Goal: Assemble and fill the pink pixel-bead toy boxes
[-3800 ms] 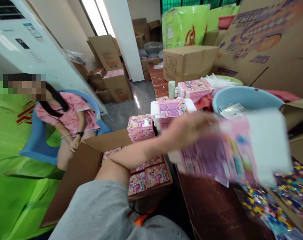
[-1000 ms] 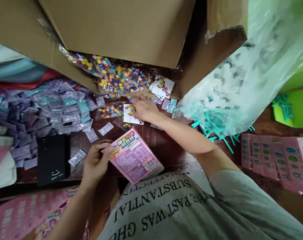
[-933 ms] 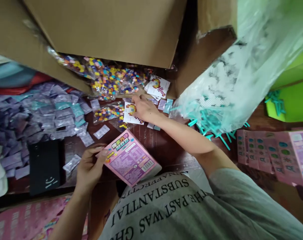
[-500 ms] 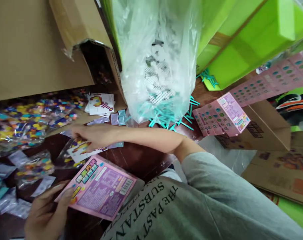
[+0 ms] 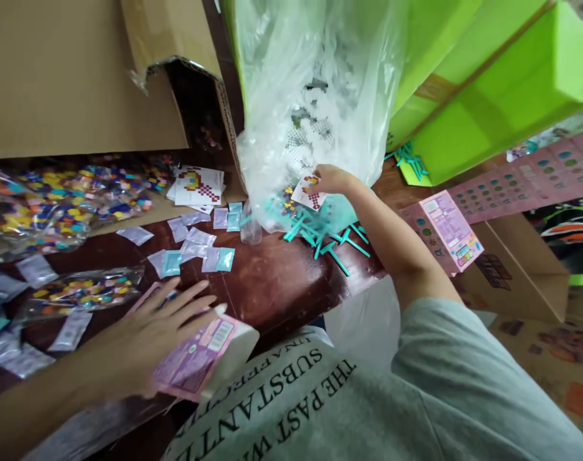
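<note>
Big clear plastic bag (image 5: 315,96) is the landmark: at its mouth the right hand (image 5: 330,180) pinches a small pattern card (image 5: 309,192), fingers closed on it, just above the teal sticks (image 5: 320,234) spilling out. Well left and below the bag, the left hand (image 5: 159,333) lies flat, fingers spread, pressing the pink box (image 5: 200,355) against the table (image 5: 272,288). Judging by this, the box looks unfilled: card in hand, sticks and little sachets (image 5: 202,250) not yet gathered.

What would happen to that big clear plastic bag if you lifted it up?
The clear plastic bag would probably sag and crumple, since its film already looks wrinkled and slumped. Teal plastic sticks spill from its bottom onto the table, so more might slide out. It likely feels light, holding only small pieces near where the right hand reaches.
</note>
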{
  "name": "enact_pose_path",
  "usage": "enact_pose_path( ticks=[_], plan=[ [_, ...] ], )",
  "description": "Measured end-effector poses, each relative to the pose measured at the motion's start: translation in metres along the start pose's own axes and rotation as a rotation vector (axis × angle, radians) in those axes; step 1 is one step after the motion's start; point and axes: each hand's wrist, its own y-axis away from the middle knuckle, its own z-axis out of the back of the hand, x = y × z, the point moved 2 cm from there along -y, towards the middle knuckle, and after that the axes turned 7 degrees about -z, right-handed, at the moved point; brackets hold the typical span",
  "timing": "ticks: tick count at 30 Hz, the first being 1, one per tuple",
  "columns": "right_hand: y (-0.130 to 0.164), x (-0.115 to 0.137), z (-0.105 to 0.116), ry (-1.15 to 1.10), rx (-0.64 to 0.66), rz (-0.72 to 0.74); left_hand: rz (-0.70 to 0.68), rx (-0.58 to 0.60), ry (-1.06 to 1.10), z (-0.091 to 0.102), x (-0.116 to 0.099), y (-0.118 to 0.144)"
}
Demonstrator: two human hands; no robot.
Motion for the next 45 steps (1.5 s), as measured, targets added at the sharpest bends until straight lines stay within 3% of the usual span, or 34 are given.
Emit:
enact_pose_path(
  ticks=[3,7,9,12,15,20,24,26,31,34,39,41,45],
  plan=[
    [0.024,-0.006,-0.006,-0.087,-0.163,0.035,0.137,-0.252,0.143,0.009,0.012,-0.017],
    [0.081,-0.038,0.019,-0.366,-0.308,0.187,0.488,-0.472,0.159,0.024,0.014,0.008],
    [0.114,-0.04,0.033,-0.536,-0.256,0.35,0.627,-0.525,0.225,0.031,0.001,0.022],
    [0.154,-0.011,0.035,-0.809,0.018,0.589,0.727,-0.592,0.459,0.034,-0.03,0.027],
    [0.169,0.033,0.017,-0.884,0.224,0.703,0.658,-0.709,0.752,0.026,-0.062,0.015],
    [0.162,0.077,-0.01,-0.642,0.287,0.724,0.587,-0.917,0.906,0.004,-0.091,0.004],
    [0.175,0.1,-0.009,-0.382,0.331,0.862,0.528,-0.947,0.939,-0.004,-0.099,0.001],
    [0.185,0.107,0.002,-0.299,0.239,0.89,0.549,-0.952,0.925,-0.005,-0.103,0.002],
    [0.212,0.106,0.04,-0.212,-0.242,0.725,0.663,-1.042,0.956,-0.01,-0.111,0.008],
    [0.24,0.114,0.033,-0.083,-0.298,0.695,0.69,-1.077,1.077,-0.016,-0.111,0.003],
    [0.274,0.129,0.005,0.024,-0.143,0.809,0.693,-1.115,1.187,-0.019,-0.106,-0.007],
    [0.261,0.128,0.008,-0.017,-0.073,0.804,0.644,-1.075,1.172,-0.017,-0.104,-0.007],
    [0.206,0.124,0.022,-0.17,0.138,0.811,0.503,-1.013,1.134,-0.02,-0.1,-0.002]
  ],
)
